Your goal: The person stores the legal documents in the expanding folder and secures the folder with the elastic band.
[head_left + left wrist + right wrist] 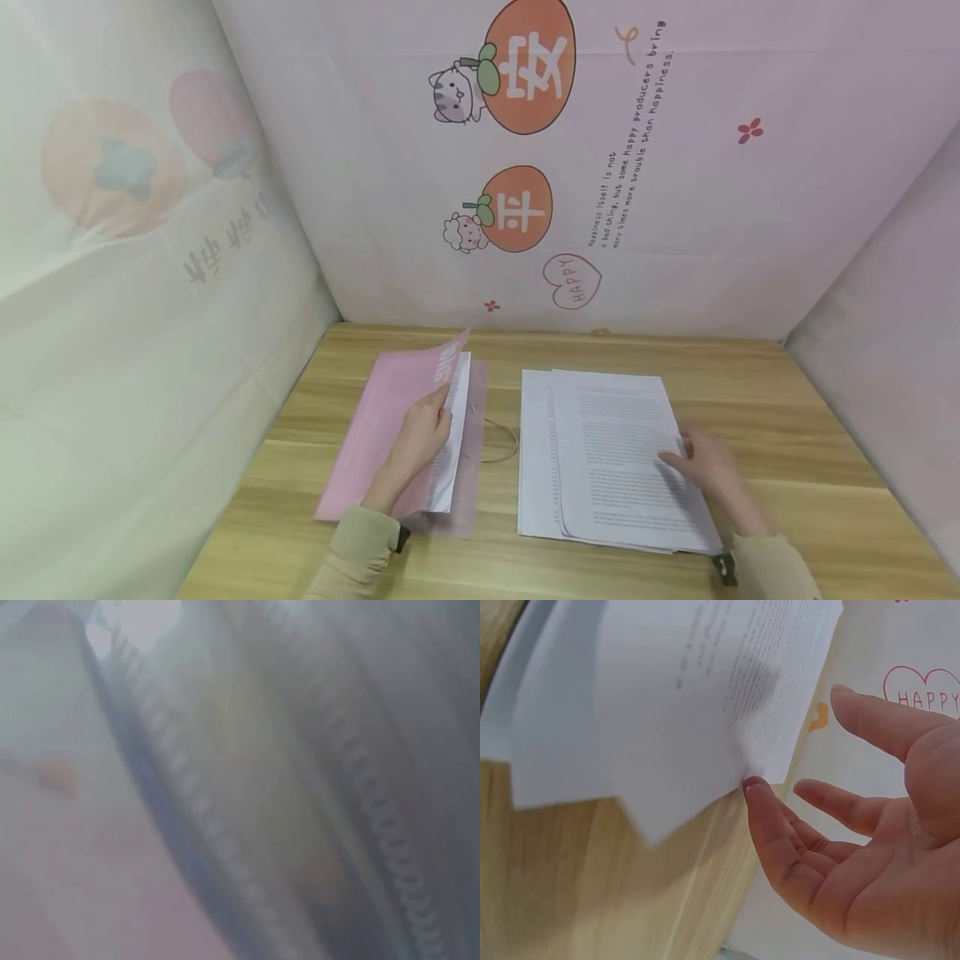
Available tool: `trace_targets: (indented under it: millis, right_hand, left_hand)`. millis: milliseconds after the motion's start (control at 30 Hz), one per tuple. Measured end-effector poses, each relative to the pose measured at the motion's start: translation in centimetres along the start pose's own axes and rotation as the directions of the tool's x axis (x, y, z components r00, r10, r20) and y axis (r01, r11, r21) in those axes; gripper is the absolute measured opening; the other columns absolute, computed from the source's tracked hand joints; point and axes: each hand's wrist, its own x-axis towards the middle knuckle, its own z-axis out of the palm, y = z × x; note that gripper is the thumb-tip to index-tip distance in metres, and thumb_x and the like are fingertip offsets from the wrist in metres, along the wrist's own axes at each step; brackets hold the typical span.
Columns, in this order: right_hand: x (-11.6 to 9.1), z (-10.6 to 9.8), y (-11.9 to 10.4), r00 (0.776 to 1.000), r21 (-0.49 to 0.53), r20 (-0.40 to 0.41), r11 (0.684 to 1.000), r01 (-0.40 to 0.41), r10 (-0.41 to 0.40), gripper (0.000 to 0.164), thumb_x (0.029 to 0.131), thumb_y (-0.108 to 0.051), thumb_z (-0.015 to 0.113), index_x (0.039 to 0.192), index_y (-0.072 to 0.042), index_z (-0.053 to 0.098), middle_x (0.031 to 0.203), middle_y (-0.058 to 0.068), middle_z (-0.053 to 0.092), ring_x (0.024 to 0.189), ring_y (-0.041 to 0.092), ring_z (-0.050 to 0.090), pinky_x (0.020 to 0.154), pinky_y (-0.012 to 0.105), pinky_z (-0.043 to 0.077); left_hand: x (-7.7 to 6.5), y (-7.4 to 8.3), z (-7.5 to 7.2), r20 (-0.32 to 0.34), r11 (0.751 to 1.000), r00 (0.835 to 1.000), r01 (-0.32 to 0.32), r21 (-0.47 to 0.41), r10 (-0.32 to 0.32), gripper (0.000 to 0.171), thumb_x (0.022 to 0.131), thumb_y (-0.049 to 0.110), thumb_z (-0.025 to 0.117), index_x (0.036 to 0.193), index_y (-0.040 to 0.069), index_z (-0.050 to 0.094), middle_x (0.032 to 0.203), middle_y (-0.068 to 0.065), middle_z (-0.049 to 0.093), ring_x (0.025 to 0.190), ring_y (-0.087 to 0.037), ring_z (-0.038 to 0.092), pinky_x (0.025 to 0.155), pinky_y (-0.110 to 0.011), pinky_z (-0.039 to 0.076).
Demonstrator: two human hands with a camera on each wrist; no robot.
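Note:
My left hand [420, 433] is on the pink folder [382, 417], gripping its cover near the right edge. White printed sheets [457, 433] show inside it, under the partly raised cover. The left wrist view is a blur, so the undersides of those fingers stay hidden. To the right lies a stack of printed paper [615, 458], its sheets slightly fanned. My right hand [708, 462] is at the stack's right edge. From the right wrist, the hand [855, 847] has its thumb apart and fingers loosely bent, one fingertip touching the border of the lifted paper [667, 727].
A thin cord loop [502, 442] lies between folder and stack on the wooden table [795, 417]. Printed cloth walls [675, 275] stand behind the table and on both sides.

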Motion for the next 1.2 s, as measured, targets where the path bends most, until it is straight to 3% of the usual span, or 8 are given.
trace_targets:
  millis: [133, 333, 467, 533, 767, 1033, 1200]
  right_hand:
    - [0.06, 0.14, 0.33, 1.000, -0.001, -0.002, 1.000, 0.001, -0.001, 0.064, 0.087, -0.023, 0.070, 0.131, 0.016, 0.045, 0.119, 0.042, 0.058, 0.104, 0.050, 0.062, 0.082, 0.053, 0.055]
    - [0.18, 0.16, 0.68, 1.000, -0.020, 0.008, 1.000, -0.002, 0.003, 0.065, 0.086, -0.023, 0.071, 0.130, 0.018, 0.046, 0.118, 0.042, 0.058, 0.104, 0.051, 0.061, 0.081, 0.052, 0.055]
    - [0.27, 0.23, 0.77, 1.000, -0.016, 0.012, 1.000, -0.009, 0.009, 0.067, 0.083, -0.021, 0.074, 0.130, 0.019, 0.046, 0.118, 0.042, 0.058, 0.104, 0.051, 0.061, 0.080, 0.051, 0.056]
    - [0.29, 0.27, 0.79, 1.000, -0.012, 0.013, 1.000, -0.016, 0.016, 0.068, 0.082, -0.020, 0.076, 0.130, 0.018, 0.047, 0.119, 0.042, 0.058, 0.105, 0.051, 0.061, 0.082, 0.052, 0.055]
    - [0.28, 0.24, 0.67, 0.998, -0.009, 0.031, 0.999, -0.053, 0.053, 0.069, 0.083, -0.024, 0.076, 0.130, 0.017, 0.049, 0.120, 0.039, 0.059, 0.107, 0.049, 0.059, 0.084, 0.054, 0.052]
    - [0.61, 0.48, 0.58, 0.998, -0.006, 0.037, 0.999, -0.050, 0.050, 0.071, 0.076, -0.020, 0.080, 0.128, 0.019, 0.051, 0.118, 0.038, 0.060, 0.103, 0.048, 0.061, 0.086, 0.055, 0.051]
    - [0.90, 0.54, 0.68, 0.995, 0.001, 0.052, 0.996, -0.085, 0.085, 0.067, 0.073, -0.019, 0.082, 0.123, 0.018, 0.055, 0.113, 0.036, 0.062, 0.096, 0.041, 0.063, 0.081, 0.052, 0.052]
  left_hand:
    - [0.04, -0.01, 0.04, -0.012, 1.000, 1.000, -0.002, 0.007, 0.002, 0.047, 0.092, 0.003, 0.047, 0.137, -0.011, 0.051, 0.131, -0.030, 0.061, 0.089, -0.026, 0.061, 0.079, -0.033, 0.051]
    - [0.10, -0.06, 0.07, -0.014, 1.000, 1.000, -0.005, 0.008, 0.006, 0.047, 0.092, 0.003, 0.048, 0.136, -0.011, 0.052, 0.129, -0.030, 0.062, 0.080, -0.021, 0.059, 0.077, -0.032, 0.051]
    - [0.09, -0.12, 0.10, -0.006, 1.000, 1.000, -0.004, -0.004, 0.004, 0.047, 0.091, 0.002, 0.047, 0.136, -0.012, 0.051, 0.127, -0.030, 0.064, 0.064, -0.018, 0.049, 0.071, -0.030, 0.051]
    - [0.12, -0.11, 0.09, -0.015, 1.000, 1.000, -0.009, 0.004, 0.010, 0.047, 0.091, 0.003, 0.047, 0.136, -0.012, 0.052, 0.126, -0.029, 0.064, 0.069, -0.016, 0.052, 0.072, -0.029, 0.051]
    - [0.12, -0.24, 0.18, 0.001, 1.000, 1.000, -0.008, 0.001, 0.008, 0.046, 0.092, 0.002, 0.046, 0.136, -0.013, 0.051, 0.125, -0.029, 0.065, 0.058, -0.010, 0.038, 0.063, -0.022, 0.047]
    - [0.12, -0.20, 0.26, -0.025, 1.000, 1.000, -0.008, 0.023, 0.008, 0.045, 0.092, 0.002, 0.048, 0.135, -0.012, 0.052, 0.128, -0.029, 0.063, 0.081, -0.020, 0.059, 0.076, -0.031, 0.052]
    - [0.12, -0.13, 0.26, -0.016, 1.000, 1.000, 0.001, 0.015, 0.000, 0.045, 0.093, 0.002, 0.048, 0.135, -0.012, 0.052, 0.127, -0.029, 0.064, 0.068, -0.013, 0.051, 0.073, -0.029, 0.052]
